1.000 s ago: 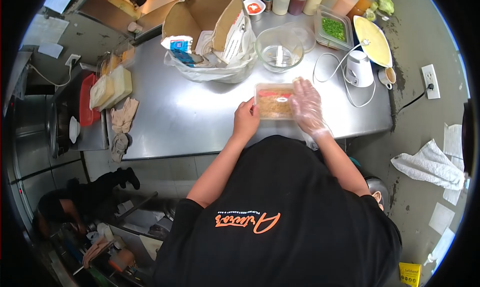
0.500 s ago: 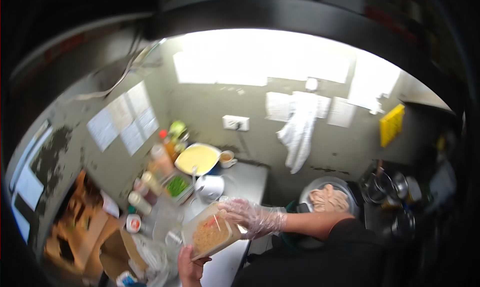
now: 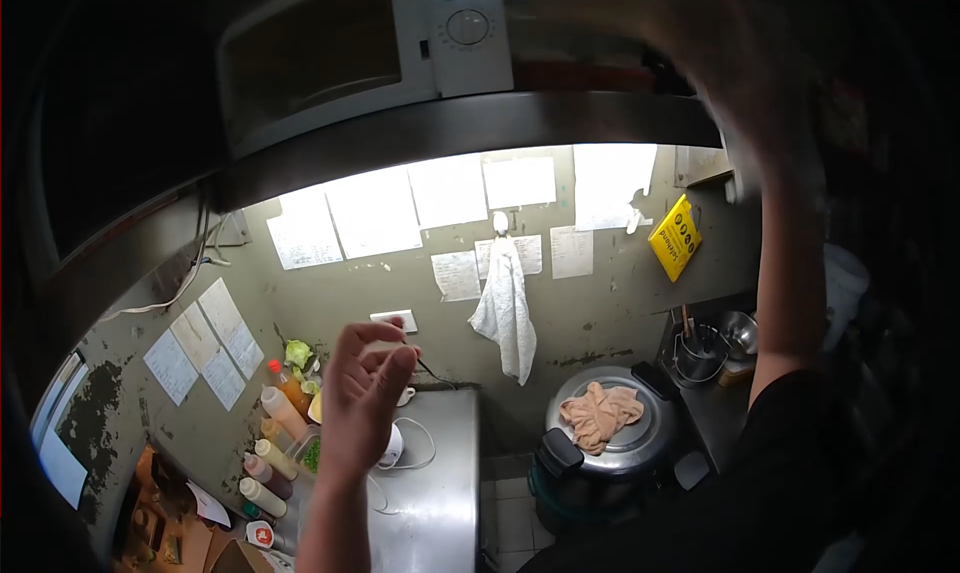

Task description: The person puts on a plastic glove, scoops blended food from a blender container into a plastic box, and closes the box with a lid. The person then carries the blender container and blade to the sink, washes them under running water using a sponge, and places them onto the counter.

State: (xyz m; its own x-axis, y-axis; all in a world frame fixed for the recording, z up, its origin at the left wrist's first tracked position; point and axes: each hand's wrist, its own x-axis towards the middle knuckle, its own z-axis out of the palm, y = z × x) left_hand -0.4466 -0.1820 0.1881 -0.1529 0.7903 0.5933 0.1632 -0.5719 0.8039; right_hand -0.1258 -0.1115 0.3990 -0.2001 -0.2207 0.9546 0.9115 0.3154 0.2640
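Observation:
My left hand is raised, bare, over the left part of the steel table. Its fingers are bent, with a gap between them and the thumb, and nothing shows in it. My right hand reaches up by the right end of the overhead shelf; dimness and motion smear its fingers, so what it touches cannot be made out. Behind my left hand stand squeeze bottles, a container of chopped greens and a white appliance, partly covered by the hand.
A large lidded pot with a peach cloth on top stands right of the table. A microwave sits on the shelf. A white towel and a yellow packet hang on the wall.
The food container that both hands were on is out of sight. My left hand has risen; my right hand has swung up to the shelf. The view has tilted upward.

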